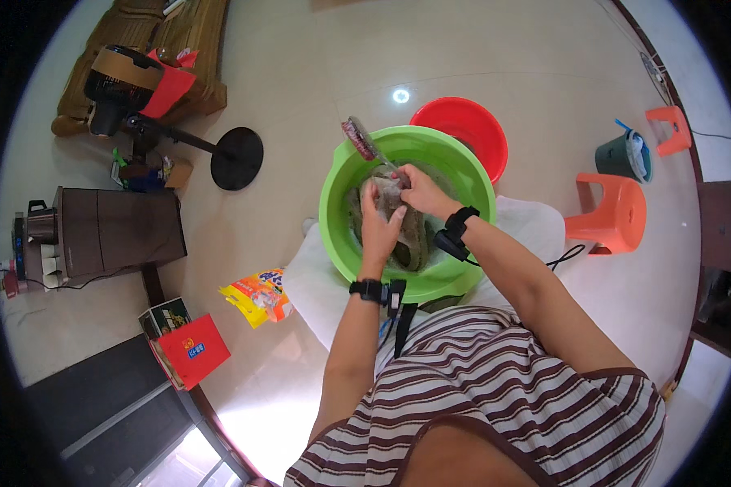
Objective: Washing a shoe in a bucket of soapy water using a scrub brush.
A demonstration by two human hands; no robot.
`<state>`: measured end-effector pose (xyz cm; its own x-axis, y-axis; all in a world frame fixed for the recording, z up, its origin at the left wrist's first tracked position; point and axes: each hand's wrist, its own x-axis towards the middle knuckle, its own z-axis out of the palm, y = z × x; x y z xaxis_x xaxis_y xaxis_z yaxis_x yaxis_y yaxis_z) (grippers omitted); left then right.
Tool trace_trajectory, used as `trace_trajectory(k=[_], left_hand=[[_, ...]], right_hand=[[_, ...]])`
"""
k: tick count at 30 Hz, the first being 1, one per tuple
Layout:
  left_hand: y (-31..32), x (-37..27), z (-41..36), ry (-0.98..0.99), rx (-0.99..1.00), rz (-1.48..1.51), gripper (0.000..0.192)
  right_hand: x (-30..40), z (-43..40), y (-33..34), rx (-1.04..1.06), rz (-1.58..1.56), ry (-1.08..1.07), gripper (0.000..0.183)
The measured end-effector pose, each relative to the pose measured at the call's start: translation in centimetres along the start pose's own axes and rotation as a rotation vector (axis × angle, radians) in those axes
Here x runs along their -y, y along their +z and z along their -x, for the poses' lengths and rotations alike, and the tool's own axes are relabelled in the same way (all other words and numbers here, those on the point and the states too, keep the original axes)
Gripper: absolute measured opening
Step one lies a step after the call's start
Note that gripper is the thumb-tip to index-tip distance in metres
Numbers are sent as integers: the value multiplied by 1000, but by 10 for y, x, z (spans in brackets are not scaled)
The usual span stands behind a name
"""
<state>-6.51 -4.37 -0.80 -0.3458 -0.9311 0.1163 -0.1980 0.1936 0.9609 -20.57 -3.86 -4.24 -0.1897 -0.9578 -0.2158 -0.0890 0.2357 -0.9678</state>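
Observation:
A green plastic basin (335,231) stands between my knees with sudsy water and what looks like a wet, greyish-brown shoe (413,234) in it. My left hand (380,228) rests on the near left side of the shoe, thumb and fingers apart around its soapy upper part. In my right hand (423,190) is the handle of a scrubbing brush (360,140); its bristled head points up and to the left, over the basin's far rim. Suds and my fingers hide part of the shoe.
Behind the green basin is a red basin (490,122). A detergent bag (262,295) lies at left on the floor, near a fan's round base (237,159) and a red box (194,353). Orange plastic stools (624,213) and a dark green bucket (614,157) stand at right.

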Motion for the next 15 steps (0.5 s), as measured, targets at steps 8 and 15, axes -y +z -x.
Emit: trace_trajectory(k=[8,15], left_hand=[[6,39,-29,-228,203,164,43],[18,37,-32,-710,-115,1002,29]], right_hand=[[21,5,0,-64,28,4,32],[45,97,-19,-107,595,-298,46]])
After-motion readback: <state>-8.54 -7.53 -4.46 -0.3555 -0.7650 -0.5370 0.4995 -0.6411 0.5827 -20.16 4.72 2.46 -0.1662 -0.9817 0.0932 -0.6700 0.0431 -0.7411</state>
